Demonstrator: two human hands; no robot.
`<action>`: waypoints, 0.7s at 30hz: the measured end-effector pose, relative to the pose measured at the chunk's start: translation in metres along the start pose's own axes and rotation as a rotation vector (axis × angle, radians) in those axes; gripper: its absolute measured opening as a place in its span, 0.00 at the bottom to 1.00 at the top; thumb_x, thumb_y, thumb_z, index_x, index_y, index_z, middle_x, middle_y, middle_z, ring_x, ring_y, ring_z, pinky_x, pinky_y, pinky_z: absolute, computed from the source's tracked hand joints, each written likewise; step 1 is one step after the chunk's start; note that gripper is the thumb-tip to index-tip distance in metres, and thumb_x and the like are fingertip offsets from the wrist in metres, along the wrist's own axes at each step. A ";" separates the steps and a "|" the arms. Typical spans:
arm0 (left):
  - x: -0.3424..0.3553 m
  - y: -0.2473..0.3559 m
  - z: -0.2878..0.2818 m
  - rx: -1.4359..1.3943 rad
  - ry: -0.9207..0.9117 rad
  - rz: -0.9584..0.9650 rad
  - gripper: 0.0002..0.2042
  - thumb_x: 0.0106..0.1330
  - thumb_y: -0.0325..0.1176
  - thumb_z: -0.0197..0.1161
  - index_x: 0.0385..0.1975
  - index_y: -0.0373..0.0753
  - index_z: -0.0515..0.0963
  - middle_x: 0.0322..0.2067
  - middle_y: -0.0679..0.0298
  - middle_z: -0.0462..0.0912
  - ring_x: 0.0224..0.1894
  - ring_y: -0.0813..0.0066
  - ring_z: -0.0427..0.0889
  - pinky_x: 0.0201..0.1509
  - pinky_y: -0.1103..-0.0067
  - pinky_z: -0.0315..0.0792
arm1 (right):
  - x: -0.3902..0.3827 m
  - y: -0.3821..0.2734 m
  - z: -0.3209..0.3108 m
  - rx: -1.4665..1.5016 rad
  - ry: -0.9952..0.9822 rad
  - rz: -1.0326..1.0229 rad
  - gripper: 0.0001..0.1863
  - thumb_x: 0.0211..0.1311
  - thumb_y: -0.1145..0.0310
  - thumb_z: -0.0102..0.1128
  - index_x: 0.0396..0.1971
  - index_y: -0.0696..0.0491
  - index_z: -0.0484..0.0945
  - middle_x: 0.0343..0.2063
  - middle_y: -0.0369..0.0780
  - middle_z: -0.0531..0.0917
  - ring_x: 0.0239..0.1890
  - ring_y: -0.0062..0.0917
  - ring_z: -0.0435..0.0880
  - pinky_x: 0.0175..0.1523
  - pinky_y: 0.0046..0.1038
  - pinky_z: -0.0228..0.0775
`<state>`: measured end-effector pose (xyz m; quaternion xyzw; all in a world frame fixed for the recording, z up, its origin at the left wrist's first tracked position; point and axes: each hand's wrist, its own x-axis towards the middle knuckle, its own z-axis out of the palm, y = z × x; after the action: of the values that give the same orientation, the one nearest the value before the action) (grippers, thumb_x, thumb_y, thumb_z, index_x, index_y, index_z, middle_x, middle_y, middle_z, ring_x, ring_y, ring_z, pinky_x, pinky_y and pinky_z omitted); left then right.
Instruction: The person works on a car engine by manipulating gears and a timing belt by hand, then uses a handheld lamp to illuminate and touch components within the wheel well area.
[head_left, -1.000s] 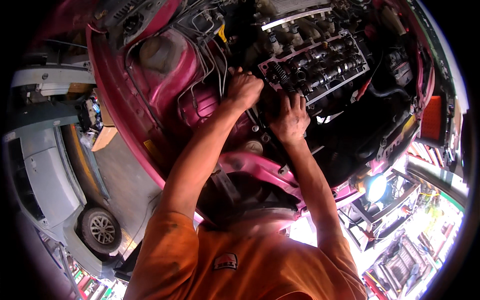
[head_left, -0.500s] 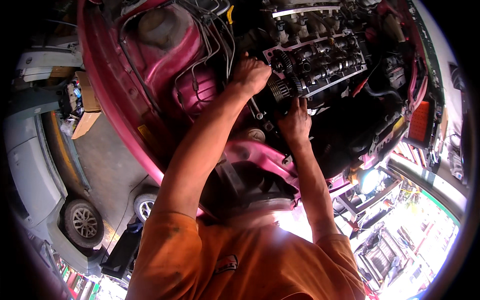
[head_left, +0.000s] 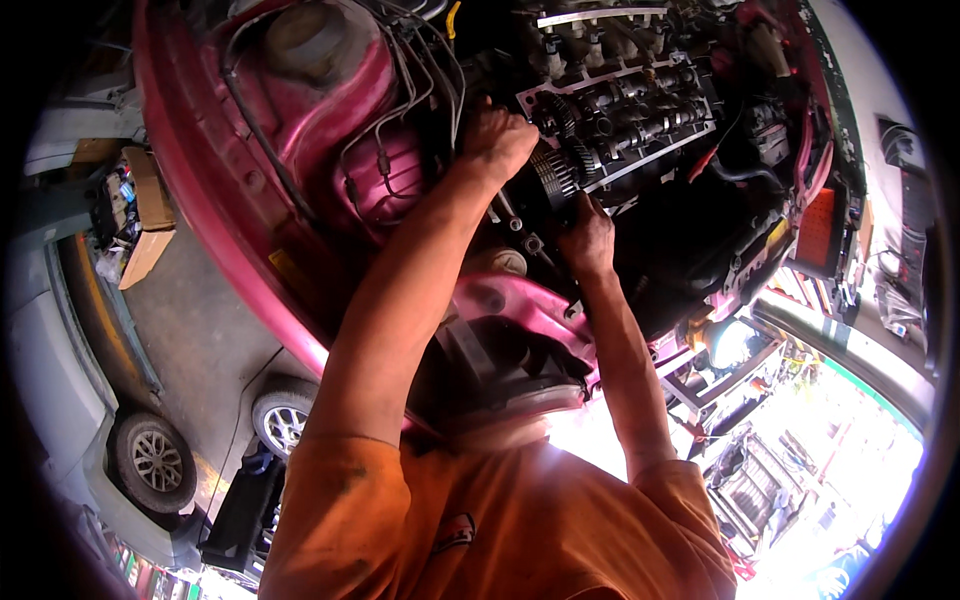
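Observation:
My left hand (head_left: 499, 147) is closed in a fist just left of the engine's sprocket end. What its fingers hold, if anything, is hidden in the dark gap. My right hand (head_left: 588, 243) reaches up from below, fingers bent together at the lower edge of a toothed camshaft sprocket (head_left: 553, 177); their tips are in shadow, so any small thing in them cannot be made out. Beyond the sprockets lies the uncovered cylinder head (head_left: 640, 125), its camshafts and lobes exposed. Between my hands, a metal rod-like part (head_left: 509, 212) runs down toward a round cap (head_left: 505, 261).
A pink fender (head_left: 225, 230) and strut tower (head_left: 320, 45) border the bay on the left, with thin metal lines (head_left: 405, 100) nearby. The pink front panel (head_left: 520, 305) crosses under my forearms. A cardboard box (head_left: 148, 215), a wheel (head_left: 155, 462) and a grey car (head_left: 55, 350) are at left.
The view has shifted slightly, so the engine bay sits a little further left and the floor shows more. Both hands stay at the sprocket end, with the right fingers still at the sprocket's lower edge.

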<state>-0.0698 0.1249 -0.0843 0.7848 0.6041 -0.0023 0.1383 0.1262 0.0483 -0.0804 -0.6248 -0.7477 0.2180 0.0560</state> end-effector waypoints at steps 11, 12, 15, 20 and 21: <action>0.001 0.002 -0.010 0.014 -0.121 -0.038 0.11 0.62 0.28 0.55 0.36 0.40 0.85 0.41 0.57 0.86 0.52 0.61 0.81 0.70 0.61 0.59 | 0.001 0.005 0.006 -0.049 0.071 -0.011 0.26 0.47 0.59 0.69 0.45 0.54 0.72 0.40 0.46 0.80 0.43 0.46 0.81 0.45 0.44 0.74; 0.001 0.004 -0.009 0.016 -0.099 -0.035 0.10 0.61 0.27 0.56 0.36 0.40 0.85 0.41 0.56 0.86 0.52 0.60 0.81 0.70 0.61 0.59 | 0.002 0.009 0.007 -0.056 0.065 -0.022 0.26 0.46 0.59 0.69 0.45 0.54 0.72 0.40 0.46 0.80 0.43 0.46 0.81 0.46 0.44 0.74; 0.004 0.005 -0.006 0.027 -0.065 -0.038 0.10 0.60 0.27 0.57 0.36 0.40 0.85 0.42 0.56 0.86 0.52 0.59 0.81 0.70 0.60 0.59 | 0.003 0.012 0.008 -0.039 0.051 -0.046 0.27 0.45 0.60 0.70 0.44 0.54 0.72 0.40 0.47 0.80 0.44 0.46 0.81 0.46 0.44 0.74; 0.004 0.011 -0.018 0.053 -0.121 -0.037 0.10 0.61 0.27 0.57 0.35 0.41 0.86 0.41 0.57 0.86 0.50 0.60 0.82 0.69 0.60 0.60 | 0.005 0.017 0.011 0.008 0.041 -0.065 0.28 0.43 0.61 0.72 0.44 0.55 0.72 0.40 0.48 0.80 0.45 0.46 0.80 0.47 0.43 0.74; 0.003 0.012 -0.020 0.053 -0.132 -0.044 0.09 0.61 0.27 0.57 0.35 0.41 0.86 0.41 0.58 0.86 0.50 0.60 0.82 0.69 0.59 0.60 | 0.006 0.014 0.009 0.001 0.026 -0.057 0.29 0.42 0.61 0.72 0.45 0.55 0.72 0.40 0.48 0.80 0.44 0.46 0.80 0.47 0.43 0.74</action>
<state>-0.0612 0.1299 -0.0628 0.7727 0.6107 -0.0729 0.1570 0.1350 0.0532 -0.0952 -0.6058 -0.7644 0.2087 0.0723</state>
